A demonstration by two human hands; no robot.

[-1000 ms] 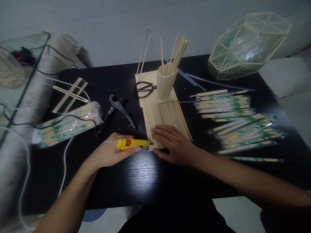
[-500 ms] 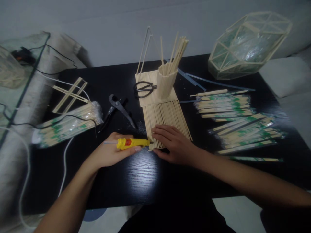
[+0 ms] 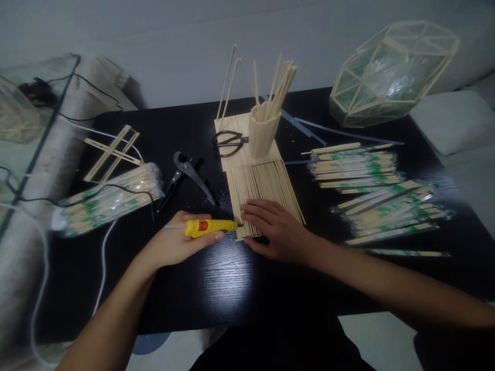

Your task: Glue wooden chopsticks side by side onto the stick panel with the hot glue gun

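Note:
My left hand is closed around a yellow glue gun lying sideways, its nozzle pointing right at the left edge of a flat mat of bamboo sticks. My right hand lies flat with fingers stretched out on the near end of that mat, pressing it onto the black table. A white cord trails from the glue gun off to the left.
Beyond the mat stand a stick-built cup holding loose sticks, black scissors and pliers. Wrapped chopstick packs lie at the right and left. A stick cross and a faceted stick frame sit farther back.

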